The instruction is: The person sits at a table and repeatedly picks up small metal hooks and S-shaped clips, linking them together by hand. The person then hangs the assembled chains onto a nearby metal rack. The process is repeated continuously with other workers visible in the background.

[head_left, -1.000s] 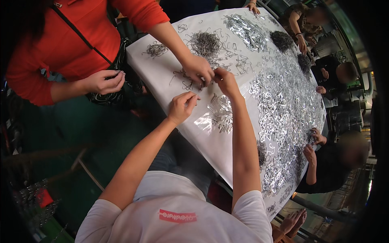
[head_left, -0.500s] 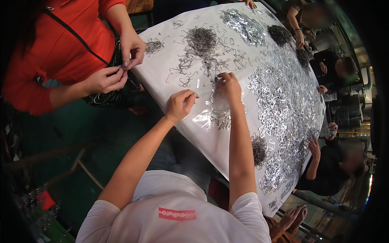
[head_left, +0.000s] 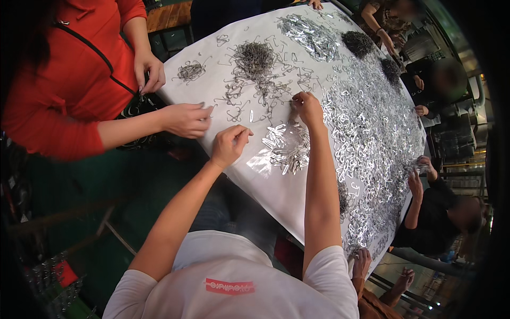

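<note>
My left hand (head_left: 230,147) is curled at the table's near left edge, thumb and forefinger pressed together. Whatever they may pinch is too small to see. My right hand (head_left: 309,110) is also closed in a pinch, low over the table to the right of scattered bent wire pieces (head_left: 261,90); its fingertips hide anything between them. Below and between my hands lies a loose pile of shiny, narrow metal pieces (head_left: 289,157). One shiny strip (head_left: 251,115) lies apart, just above my left hand. Beyond is a dark heap of wire pieces (head_left: 254,59).
Shiny small metal pieces (head_left: 372,154) cover the right of the white table (head_left: 207,50). Other heaps (head_left: 311,37) lie at the far side. A co-worker's hand (head_left: 187,119) in a red sleeve reaches close to my left hand. Several other people work around the edges.
The co-worker in red has parted their hands, one now stretched to the table edge. My right hand has shifted slightly right and away from me. My left hand stays about where it was.
</note>
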### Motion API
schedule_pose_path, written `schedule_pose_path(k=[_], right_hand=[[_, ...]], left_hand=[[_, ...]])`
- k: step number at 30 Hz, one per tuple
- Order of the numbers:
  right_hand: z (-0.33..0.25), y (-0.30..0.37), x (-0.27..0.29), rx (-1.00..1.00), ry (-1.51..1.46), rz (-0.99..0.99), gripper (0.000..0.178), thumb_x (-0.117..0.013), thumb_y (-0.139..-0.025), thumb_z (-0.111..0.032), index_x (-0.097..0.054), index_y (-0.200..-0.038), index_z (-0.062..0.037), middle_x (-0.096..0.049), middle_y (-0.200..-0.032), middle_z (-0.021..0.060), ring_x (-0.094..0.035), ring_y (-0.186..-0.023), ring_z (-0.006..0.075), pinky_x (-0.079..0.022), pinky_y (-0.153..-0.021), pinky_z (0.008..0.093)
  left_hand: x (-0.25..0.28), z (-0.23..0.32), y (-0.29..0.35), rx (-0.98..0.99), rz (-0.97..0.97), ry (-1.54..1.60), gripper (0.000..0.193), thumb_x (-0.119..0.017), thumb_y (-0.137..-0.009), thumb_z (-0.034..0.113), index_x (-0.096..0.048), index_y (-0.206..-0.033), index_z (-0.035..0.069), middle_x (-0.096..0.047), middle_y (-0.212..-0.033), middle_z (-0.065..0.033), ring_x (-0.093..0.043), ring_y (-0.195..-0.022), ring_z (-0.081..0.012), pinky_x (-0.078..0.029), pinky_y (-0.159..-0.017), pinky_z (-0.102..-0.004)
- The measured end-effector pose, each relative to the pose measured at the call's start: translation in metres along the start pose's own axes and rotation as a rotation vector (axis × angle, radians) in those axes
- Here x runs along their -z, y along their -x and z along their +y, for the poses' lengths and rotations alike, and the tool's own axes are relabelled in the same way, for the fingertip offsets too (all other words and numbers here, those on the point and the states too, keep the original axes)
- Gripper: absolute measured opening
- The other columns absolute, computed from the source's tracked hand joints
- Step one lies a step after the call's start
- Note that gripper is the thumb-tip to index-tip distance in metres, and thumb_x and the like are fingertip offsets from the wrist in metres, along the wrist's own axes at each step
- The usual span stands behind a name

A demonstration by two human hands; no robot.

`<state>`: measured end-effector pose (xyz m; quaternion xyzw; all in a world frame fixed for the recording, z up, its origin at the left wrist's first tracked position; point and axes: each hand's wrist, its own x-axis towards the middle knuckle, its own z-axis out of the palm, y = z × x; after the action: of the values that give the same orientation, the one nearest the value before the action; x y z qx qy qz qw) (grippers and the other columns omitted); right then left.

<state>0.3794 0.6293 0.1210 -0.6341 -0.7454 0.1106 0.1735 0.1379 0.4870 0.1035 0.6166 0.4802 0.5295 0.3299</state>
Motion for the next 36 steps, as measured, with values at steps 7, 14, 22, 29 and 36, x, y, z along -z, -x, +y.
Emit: schedule_pose_path(k=[7, 14, 22, 29, 36], right_hand=[[-0.003, -0.001, 0.005, 0.075, 0.394, -0.256, 0.02, -0.052, -0.084, -0.011, -0.065, -0.098, -0.0065, -0.063, -0.102, 0.0161, -0.064, -0.095, 0.0337, -0.051, -0.081, 0.0442], [-0.001, 0.017, 0.011, -0.062, 0.109, -0.078, 0.013, -0.065, -0.083, -0.018, -0.066, -0.094, -0.0106, -0.063, -0.1, 0.0094, -0.063, -0.094, 0.0306, -0.051, -0.08, 0.0425], [-0.007, -0.009, 0.008, 0.155, 0.409, -0.305, 0.02, -0.047, -0.087, -0.008, -0.063, -0.099, -0.0057, -0.062, -0.105, 0.0154, -0.063, -0.101, 0.0328, -0.051, -0.083, 0.0428], [0.001, 0.055, 0.014, -0.007, 0.394, -0.169, 0.018, -0.059, -0.081, -0.008, -0.057, -0.097, -0.0012, -0.062, -0.102, 0.0184, -0.065, -0.091, 0.0362, -0.052, -0.079, 0.0433], [0.021, 0.069, 0.022, -0.237, -0.153, -0.053, 0.022, -0.064, -0.086, -0.015, -0.06, -0.101, -0.0002, -0.066, -0.088, 0.0141, -0.064, -0.075, 0.0261, -0.05, -0.069, 0.036]], left_hand=[[-0.006, 0.0, -0.004, 0.027, -0.024, -0.101, 0.014, -0.058, -0.091, 0.012, -0.067, -0.086, 0.003, -0.066, -0.071, -0.0065, -0.063, -0.063, -0.0142, -0.046, -0.058, -0.0253], [-0.042, 0.011, -0.021, -0.002, -0.148, -0.562, 0.011, -0.07, -0.08, 0.017, -0.068, -0.086, 0.008, -0.064, -0.086, -0.0048, -0.059, -0.09, -0.0256, -0.048, -0.077, -0.0374], [-0.036, 0.007, -0.024, 0.294, -0.269, -0.269, 0.015, -0.072, -0.08, 0.016, -0.067, -0.091, 0.006, -0.067, -0.091, -0.0051, -0.062, -0.078, -0.0189, -0.049, -0.07, -0.0325], [-0.014, 0.003, 0.01, 0.584, -0.233, 0.385, 0.021, -0.067, -0.087, 0.01, -0.066, -0.106, 0.0, -0.065, -0.087, -0.0032, -0.058, -0.074, -0.0069, -0.046, -0.066, -0.0218], [-0.017, 0.005, 0.029, 0.528, -0.173, 0.325, 0.018, -0.065, -0.089, 0.007, -0.065, -0.105, 0.0, -0.065, -0.088, -0.0017, -0.059, -0.077, -0.0058, -0.048, -0.066, -0.0206]])
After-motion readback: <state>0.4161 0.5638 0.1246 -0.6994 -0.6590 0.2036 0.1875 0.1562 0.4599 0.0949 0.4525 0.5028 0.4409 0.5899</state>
